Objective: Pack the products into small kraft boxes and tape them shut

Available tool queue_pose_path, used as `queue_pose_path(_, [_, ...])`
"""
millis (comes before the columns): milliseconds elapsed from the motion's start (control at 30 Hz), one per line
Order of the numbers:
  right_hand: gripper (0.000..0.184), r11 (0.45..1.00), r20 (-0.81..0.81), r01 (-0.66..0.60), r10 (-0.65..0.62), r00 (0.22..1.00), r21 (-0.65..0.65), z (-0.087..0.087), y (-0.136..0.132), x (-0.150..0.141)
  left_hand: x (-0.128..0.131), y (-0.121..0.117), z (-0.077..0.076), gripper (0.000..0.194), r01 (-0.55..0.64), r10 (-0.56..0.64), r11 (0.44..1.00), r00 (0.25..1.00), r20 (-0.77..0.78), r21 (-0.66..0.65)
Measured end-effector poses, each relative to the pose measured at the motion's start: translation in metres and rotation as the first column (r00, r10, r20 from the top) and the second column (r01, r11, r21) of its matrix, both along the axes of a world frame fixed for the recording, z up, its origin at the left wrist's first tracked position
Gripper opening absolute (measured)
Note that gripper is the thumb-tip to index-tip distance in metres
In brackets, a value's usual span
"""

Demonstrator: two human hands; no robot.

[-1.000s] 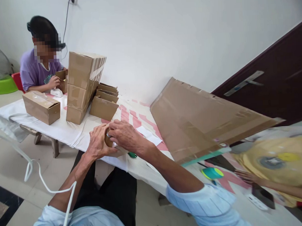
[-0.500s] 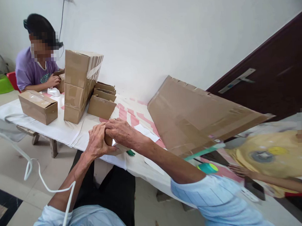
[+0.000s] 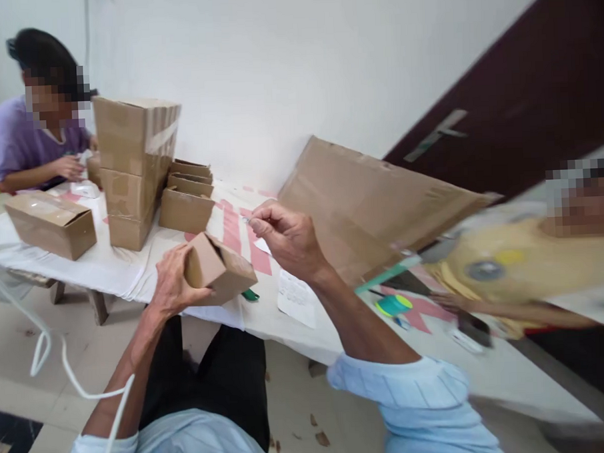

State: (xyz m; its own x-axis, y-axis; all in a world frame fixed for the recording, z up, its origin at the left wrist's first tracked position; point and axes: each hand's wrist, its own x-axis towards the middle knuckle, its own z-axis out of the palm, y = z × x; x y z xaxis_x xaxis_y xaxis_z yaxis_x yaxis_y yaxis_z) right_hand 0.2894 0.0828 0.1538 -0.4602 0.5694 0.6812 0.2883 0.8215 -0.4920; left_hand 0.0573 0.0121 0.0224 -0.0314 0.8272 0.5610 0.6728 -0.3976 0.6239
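Observation:
My left hand (image 3: 172, 285) is wrapped round the near end of a small cardboard box (image 3: 218, 269), held tilted just above the table's front edge. My right hand (image 3: 285, 237) is raised beside and above the box, its thumb and forefinger pinched on something small and pale that I cannot make out. The box's end flap facing me stands partly open. A green object (image 3: 250, 295) lies on the white cloth under the box.
A stack of cardboard boxes (image 3: 132, 167) and a single long box (image 3: 52, 224) stand on the cloth-covered table (image 3: 108, 265). A big flat cardboard sheet (image 3: 371, 203) leans at the right. One person sits at the far left, another in yellow at the right. A white cable (image 3: 52, 357) hangs at the left.
My right hand has lifted off the box and pulled up and to the right in a pinch. The left hand has tipped the box up. The view has swung right.

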Motion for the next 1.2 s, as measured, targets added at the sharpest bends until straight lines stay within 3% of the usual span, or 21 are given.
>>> queue_pose_path(100, [0.023,0.989,-0.071,0.145,-0.147,0.987,-0.039,-0.012,0.007,0.046,-0.020,0.000,-0.003,0.099,0.014,-0.015,1.000,0.999,0.045,0.012])
queue_pose_path(200, [0.027,0.937,-0.112,0.343,-0.349,0.931,-0.065,-0.042,0.016,0.106,-0.043,0.008,-0.013,0.092,0.003,-0.001,1.000,0.996,0.092,-0.021])
queue_pose_path(300, [0.029,0.838,-0.129,0.530,-0.545,0.829,-0.130,-0.089,0.018,0.165,-0.061,0.019,-0.027,0.100,-0.019,0.029,0.998,0.981,0.194,-0.052])
queue_pose_path(400, [0.029,0.740,-0.088,0.632,-0.663,0.744,-0.232,-0.148,0.014,0.208,-0.068,0.024,-0.036,0.108,-0.011,0.034,0.997,0.943,0.331,-0.071])
queue_pose_path(533, [0.026,0.645,-0.007,0.701,-0.737,0.676,-0.304,-0.217,0.010,0.234,-0.069,0.024,-0.034,0.100,0.043,-0.006,0.996,0.900,0.436,-0.075])
queue_pose_path(633, [0.022,0.600,0.025,0.729,-0.766,0.642,-0.329,-0.251,0.015,0.240,-0.069,0.024,-0.028,0.096,0.067,-0.021,0.993,0.904,0.427,-0.094])
queue_pose_path(833, [0.019,0.549,0.108,0.776,-0.791,0.602,-0.311,-0.277,0.045,0.246,-0.069,0.025,-0.020,0.104,0.031,0.020,0.992,0.918,0.395,-0.120])
queue_pose_path(1200, [0.019,0.560,0.310,0.817,-0.760,0.572,-0.136,-0.284,0.073,0.254,-0.066,0.024,-0.019,0.103,0.053,0.009,0.990,0.904,0.428,-0.133])
